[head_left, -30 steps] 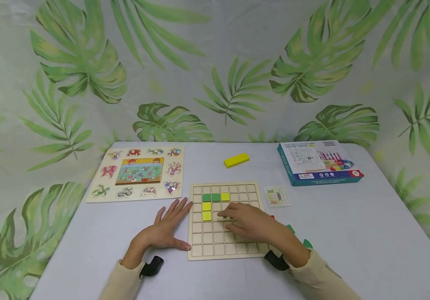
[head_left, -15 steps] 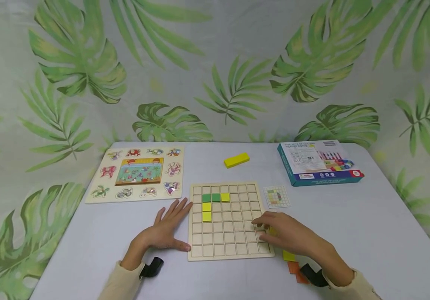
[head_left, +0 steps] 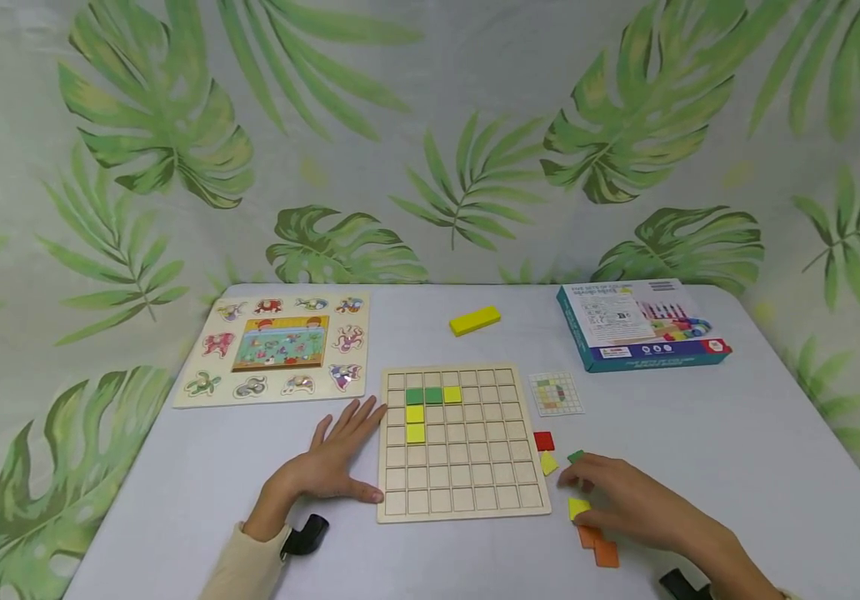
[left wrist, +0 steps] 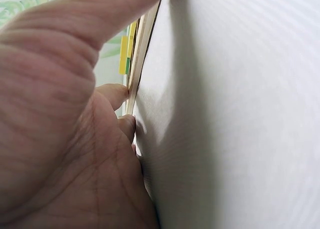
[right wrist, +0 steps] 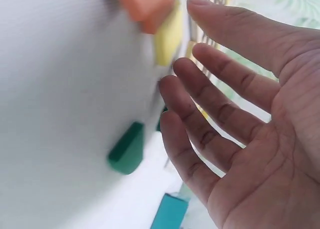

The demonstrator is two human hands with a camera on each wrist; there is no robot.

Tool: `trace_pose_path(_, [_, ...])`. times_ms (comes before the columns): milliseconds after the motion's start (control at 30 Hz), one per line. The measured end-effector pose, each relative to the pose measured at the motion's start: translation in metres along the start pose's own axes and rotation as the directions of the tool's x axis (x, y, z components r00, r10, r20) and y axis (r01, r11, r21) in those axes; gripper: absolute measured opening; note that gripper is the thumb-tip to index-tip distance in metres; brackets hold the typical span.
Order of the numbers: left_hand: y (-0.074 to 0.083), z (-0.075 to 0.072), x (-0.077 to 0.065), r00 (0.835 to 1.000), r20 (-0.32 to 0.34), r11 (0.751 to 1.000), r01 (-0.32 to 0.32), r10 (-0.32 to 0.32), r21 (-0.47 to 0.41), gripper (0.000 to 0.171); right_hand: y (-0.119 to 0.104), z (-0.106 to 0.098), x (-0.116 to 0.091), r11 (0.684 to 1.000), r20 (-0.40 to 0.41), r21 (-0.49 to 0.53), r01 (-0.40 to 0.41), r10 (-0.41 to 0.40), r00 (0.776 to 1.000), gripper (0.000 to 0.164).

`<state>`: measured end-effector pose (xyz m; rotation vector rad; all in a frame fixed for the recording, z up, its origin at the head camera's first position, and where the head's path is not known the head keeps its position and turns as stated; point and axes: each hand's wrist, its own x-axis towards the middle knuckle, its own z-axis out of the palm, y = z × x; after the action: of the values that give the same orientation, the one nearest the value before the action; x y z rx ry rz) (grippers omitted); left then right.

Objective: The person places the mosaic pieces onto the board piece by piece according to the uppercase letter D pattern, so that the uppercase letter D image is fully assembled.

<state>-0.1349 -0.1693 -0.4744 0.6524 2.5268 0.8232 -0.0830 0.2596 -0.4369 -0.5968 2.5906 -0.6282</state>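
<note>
Yellow tile (head_left: 578, 507) lies on the bench (head_left: 737, 450) just under the right hand (head_left: 628, 500), beside 2 orange tiles (head_left: 598, 546) nearer the person; a green tile (head_left: 576, 456) sits just off the fingertips, toward the far edge. That hand hovers with fingers spread and relaxed, holding nothing. It is far nearer these tiles than the left hand (head_left: 328, 462), which rests flat, fingers straight, touching the grid board's (head_left: 467, 492) left edge.

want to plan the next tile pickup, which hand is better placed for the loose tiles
Right. The right hand hovers open over the loose tiles beside the board; the left hand lies flat at the board's far edge.
</note>
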Motion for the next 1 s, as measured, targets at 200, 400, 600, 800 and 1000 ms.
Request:
trace_pose_path(200, [0.001,0.000,0.000,1.000,0.006,1.000,-0.001,0.001,-0.001,0.122,0.007,0.004,-0.008,0.999,-0.012,-0.024,-0.028,0.028,1.000,0.034])
trace_pose_path(400, [0.002,0.000,-0.001,1.000,0.002,1.000,-0.002,0.002,0.002,0.122,0.012,0.006,-0.008,0.999,-0.030,-0.038,-0.029,0.028,0.999,0.025])
trace_pose_path(600, [0.002,-0.001,-0.003,1.000,-0.009,1.000,-0.014,0.014,-0.015,0.123,0.012,0.006,-0.007,0.999,-0.034,-0.030,-0.025,0.024,0.999,0.020])
trace_pose_path(800, [0.003,-0.002,-0.002,1.000,-0.011,0.999,-0.011,0.010,-0.030,0.123,0.009,0.007,-0.005,0.998,-0.004,-0.024,-0.058,0.058,0.998,0.023])
trace_pose_path(1000, [0.002,-0.001,-0.003,1.000,-0.019,0.999,-0.019,0.018,-0.033,0.123,0.010,0.007,-0.003,1.000,0.033,0.010,-0.011,0.011,0.999,0.023])
